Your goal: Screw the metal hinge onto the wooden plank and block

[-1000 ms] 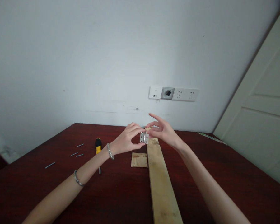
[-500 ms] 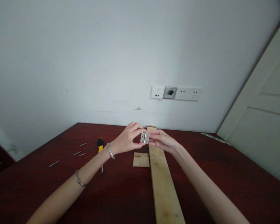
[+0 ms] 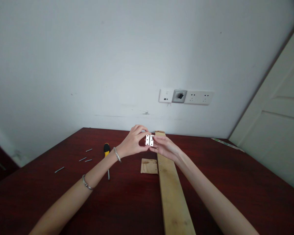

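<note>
Above the far end of the plank point(image 3: 172, 192), left hand point(image 3: 133, 143) and right hand point(image 3: 165, 147) pinch a small opened hinge point(image 3: 149, 140) by its edges, clear of the wood. By the look, nothing is fastened yet. Screws point(image 3: 85, 159) lie loose on the table point(image 3: 112, 202), the screwdriver point(image 3: 106, 150) lies unused, and a wood block point(image 3: 149, 165) sits just beside the plank.
</note>
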Action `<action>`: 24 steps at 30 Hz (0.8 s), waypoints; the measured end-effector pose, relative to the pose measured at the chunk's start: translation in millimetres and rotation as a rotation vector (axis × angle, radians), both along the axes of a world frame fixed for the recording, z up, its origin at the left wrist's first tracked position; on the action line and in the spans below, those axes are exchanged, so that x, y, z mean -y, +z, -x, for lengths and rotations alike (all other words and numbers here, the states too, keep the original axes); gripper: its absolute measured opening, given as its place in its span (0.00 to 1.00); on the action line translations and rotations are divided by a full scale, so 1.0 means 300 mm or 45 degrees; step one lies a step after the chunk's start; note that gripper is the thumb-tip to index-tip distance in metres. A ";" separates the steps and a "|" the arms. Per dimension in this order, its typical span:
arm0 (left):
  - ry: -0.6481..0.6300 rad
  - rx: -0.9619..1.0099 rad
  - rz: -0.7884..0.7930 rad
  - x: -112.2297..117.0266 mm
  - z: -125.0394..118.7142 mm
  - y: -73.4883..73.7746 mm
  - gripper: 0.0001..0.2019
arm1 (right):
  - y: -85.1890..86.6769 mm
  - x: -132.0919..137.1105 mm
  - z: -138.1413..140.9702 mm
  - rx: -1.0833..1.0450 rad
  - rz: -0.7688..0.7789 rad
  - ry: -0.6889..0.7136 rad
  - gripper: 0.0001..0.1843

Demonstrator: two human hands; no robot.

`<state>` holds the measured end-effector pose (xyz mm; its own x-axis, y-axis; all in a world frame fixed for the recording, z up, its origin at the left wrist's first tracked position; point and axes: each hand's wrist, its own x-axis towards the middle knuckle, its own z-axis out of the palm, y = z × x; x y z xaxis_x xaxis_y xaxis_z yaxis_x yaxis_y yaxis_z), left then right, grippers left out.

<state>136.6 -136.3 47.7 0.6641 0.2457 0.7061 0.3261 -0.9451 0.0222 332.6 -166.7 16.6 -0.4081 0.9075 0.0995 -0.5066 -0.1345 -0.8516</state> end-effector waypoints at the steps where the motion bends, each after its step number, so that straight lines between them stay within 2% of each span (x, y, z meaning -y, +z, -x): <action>1: 0.008 -0.004 0.004 -0.007 -0.001 -0.006 0.17 | -0.003 -0.002 0.000 0.000 0.002 0.006 0.13; 9: 0.017 -0.018 0.074 -0.042 -0.010 -0.045 0.17 | -0.028 -0.024 -0.021 0.049 0.008 0.016 0.14; 24: -0.023 -0.011 0.146 -0.055 -0.023 -0.074 0.18 | -0.065 -0.039 -0.044 0.071 -0.002 0.044 0.16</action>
